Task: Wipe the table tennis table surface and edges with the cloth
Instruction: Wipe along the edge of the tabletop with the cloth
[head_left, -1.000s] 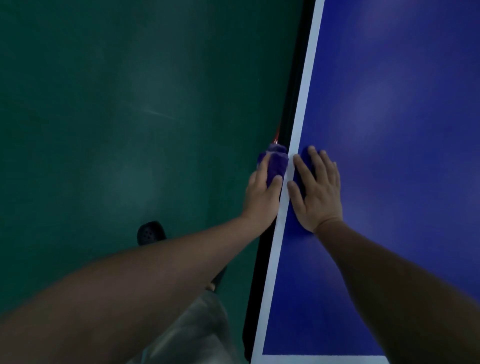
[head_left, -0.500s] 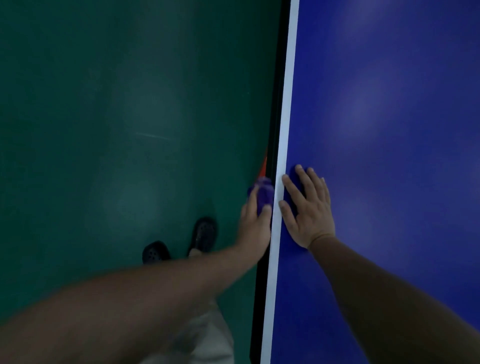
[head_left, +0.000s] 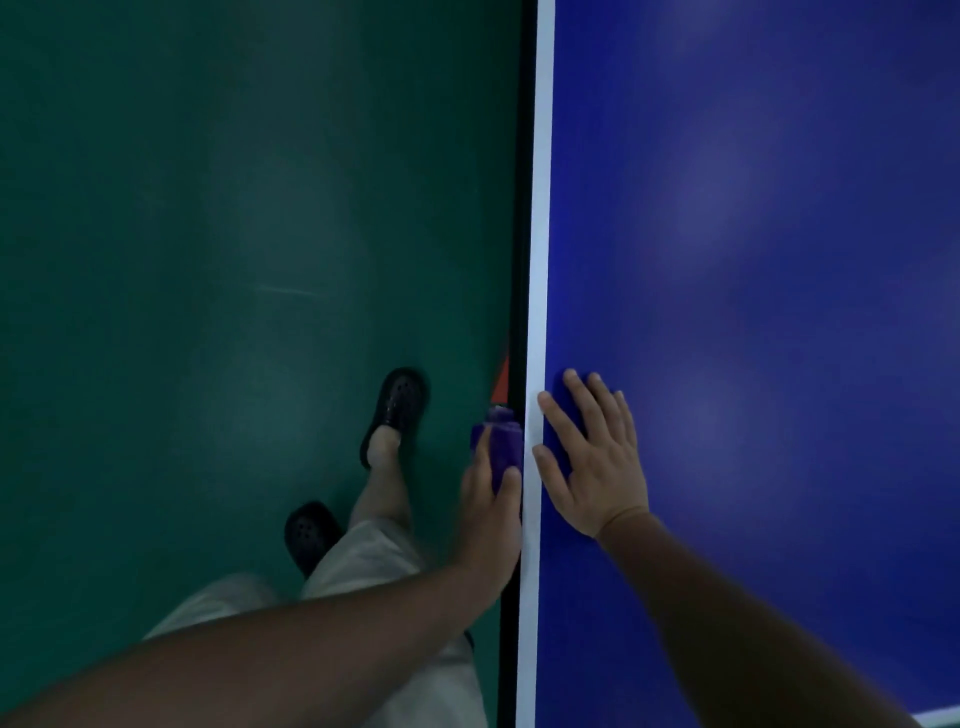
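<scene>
Filling the right half of the view, the blue table tennis table (head_left: 753, 260) runs from bottom to top, its white sideline (head_left: 540, 208) following the left edge and a dark side rail (head_left: 515, 208) dropping below that line. A second white line (head_left: 940, 716) shows at the table's lower right corner. Green floor (head_left: 208, 208) occupies the left half, marked by a faint pale scuff (head_left: 288, 291).

Two bare forearms enter from the bottom edge. The right hand (head_left: 597, 467) lies flat on the blue surface just inside the sideline, fingers straight and spread, grasping nothing; the thumb tip and forefinger tip touch the white line. The left hand (head_left: 491, 509) is outside the table, pressed against the side rail, with thumb and fingers clasped around a purple cloth (head_left: 501, 439). The cloth is bunched against the left edge of the table, protruding above the fingers and level with the right hand's fingers; the part inside the palm is hidden.

Below the left forearm are light beige trousers (head_left: 363, 566) and two black perforated clogs (head_left: 400, 402), one forward, one partly hidden behind the trouser leg. A small orange-red triangle (head_left: 502, 374) shows beside the rail just above the cloth; what it belongs to cannot be told.
</scene>
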